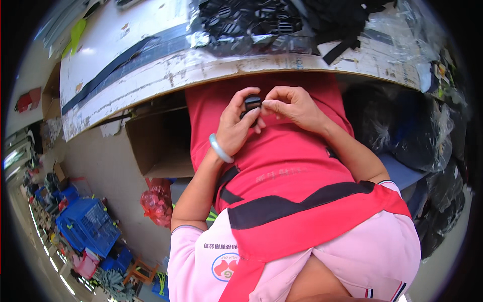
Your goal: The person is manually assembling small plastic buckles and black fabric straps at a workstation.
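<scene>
Over my lap, my left hand (235, 121), with a pale bangle (221, 149) at its wrist, is closed around a small black plastic buckle (252, 102). Its thumb and fingers grip the piece from both sides. My right hand (294, 106) is pinched, thumb against forefinger, right beside the buckle's right edge. Whatever lies between those fingertips is too small to make out. Beneath both hands spreads the red apron (282, 151). Beyond them, on the worktable, an open clear bag (246, 22) holds many similar black plastic pieces.
The worn white worktable (151, 75) curves just past my hands. Black strips (342, 25) lie at its right, a dark band (105, 75) at its left. Below stand a cardboard box (156, 141), a red plastic bag (157, 206) and dark plastic bags (417, 136). Blue crates (90, 226) sit at far left.
</scene>
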{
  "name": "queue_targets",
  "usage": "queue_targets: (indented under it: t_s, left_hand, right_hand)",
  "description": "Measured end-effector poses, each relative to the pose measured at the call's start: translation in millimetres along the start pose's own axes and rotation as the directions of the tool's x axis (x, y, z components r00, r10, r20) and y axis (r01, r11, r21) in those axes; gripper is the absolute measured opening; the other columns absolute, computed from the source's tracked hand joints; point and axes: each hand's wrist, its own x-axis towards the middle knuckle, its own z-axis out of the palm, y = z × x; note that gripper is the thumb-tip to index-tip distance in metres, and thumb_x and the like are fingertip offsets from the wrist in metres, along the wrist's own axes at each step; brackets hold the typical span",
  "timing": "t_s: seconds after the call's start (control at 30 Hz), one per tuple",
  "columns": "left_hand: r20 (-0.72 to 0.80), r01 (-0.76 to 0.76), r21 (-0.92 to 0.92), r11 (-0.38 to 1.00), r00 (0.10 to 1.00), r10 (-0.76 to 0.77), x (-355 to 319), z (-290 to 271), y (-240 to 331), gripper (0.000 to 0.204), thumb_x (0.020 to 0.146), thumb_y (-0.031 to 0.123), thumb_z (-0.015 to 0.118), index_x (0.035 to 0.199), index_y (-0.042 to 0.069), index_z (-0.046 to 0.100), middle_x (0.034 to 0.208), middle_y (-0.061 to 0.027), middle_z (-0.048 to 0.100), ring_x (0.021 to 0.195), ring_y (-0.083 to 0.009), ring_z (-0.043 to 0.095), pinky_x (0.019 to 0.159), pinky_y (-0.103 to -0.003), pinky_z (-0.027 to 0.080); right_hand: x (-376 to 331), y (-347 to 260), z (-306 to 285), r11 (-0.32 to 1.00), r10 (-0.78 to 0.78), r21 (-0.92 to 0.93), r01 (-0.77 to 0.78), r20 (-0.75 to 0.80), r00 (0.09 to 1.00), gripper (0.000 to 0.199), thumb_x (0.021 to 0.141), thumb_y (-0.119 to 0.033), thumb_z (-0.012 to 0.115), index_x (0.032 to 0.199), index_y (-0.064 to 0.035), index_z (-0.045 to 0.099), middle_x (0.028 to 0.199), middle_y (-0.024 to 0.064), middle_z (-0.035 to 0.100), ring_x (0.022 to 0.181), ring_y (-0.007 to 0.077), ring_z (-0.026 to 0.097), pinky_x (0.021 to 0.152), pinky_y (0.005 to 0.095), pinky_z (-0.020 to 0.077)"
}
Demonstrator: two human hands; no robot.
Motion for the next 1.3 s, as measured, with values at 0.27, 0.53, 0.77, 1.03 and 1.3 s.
queue_targets:
  t_s: [0.27,0.53,0.77,1.03,1.3]
  left_hand:
    - [-0.009,0.179,0.015,0.984,0.984,-0.179,-7,-1,4,0.011,0.091,0.005,0.064,0.098,-0.003,0.062,0.080,-0.0085,0.064,0.065,-0.0137,0.064,0.056,-0.024,0.053]
    - [-0.313,-0.152,0.009,0.988,0.938,0.147,9,7,-5,0.009,0.089,0.000,0.065,0.095,0.000,0.058,0.084,-0.0099,0.065,0.069,-0.0167,0.066,0.061,-0.030,0.059]
    - [-0.139,-0.068,0.342,0.937,0.983,0.122,13,15,0,0.011,0.089,0.002,0.067,0.096,-0.001,0.060,0.079,-0.0032,0.063,0.063,-0.0091,0.061,0.056,-0.022,0.052]
    - [-0.270,-0.050,-0.189,0.981,0.963,-0.003,14,10,-3,0.018,0.088,0.001,0.066,0.106,-0.005,0.062,0.090,-0.0091,0.067,0.068,-0.0154,0.066,0.061,-0.027,0.059]
    - [-0.327,-0.111,-0.086,0.990,0.942,0.077,17,18,-2,0.019,0.088,-0.001,0.066,0.107,-0.006,0.065,0.090,-0.0076,0.066,0.072,-0.0153,0.067,0.062,-0.026,0.059]
  right_hand:
    - [-28,-17,-128,0.212,-0.677,-0.977,-0.017,-0.160,0.718,0.049,0.074,-0.022,0.077,0.119,-0.0107,0.063,0.112,0.0067,0.062,0.108,0.0303,0.055,0.100,0.0391,0.0374]
    - [-40,-11,-100,0.462,-0.781,-0.854,0.240,-0.264,0.565,0.024,0.080,0.001,0.070,0.103,-0.0074,0.070,0.100,0.0068,0.065,0.087,0.0220,0.063,0.075,0.0270,0.0498]
    - [-22,-43,-17,0.786,-0.460,-0.497,0.368,-0.072,0.885,0.018,0.091,-0.004,0.061,0.108,0.0007,0.065,0.086,0.0060,0.067,0.077,0.0104,0.063,0.071,0.0246,0.0515]
    - [-5,-23,-3,0.992,-0.072,-0.107,0.061,-0.098,0.993,0.016,0.096,-0.015,0.058,0.102,-0.0008,0.062,0.069,0.0012,0.061,0.051,0.0041,0.054,0.044,0.0197,0.0407]
    - [-3,-15,2,0.969,0.119,0.223,-0.103,-0.057,0.991,0.017,0.097,-0.018,0.057,0.095,-0.0015,0.056,0.069,0.0063,0.064,0.043,0.0048,0.052,0.037,0.0172,0.0401]
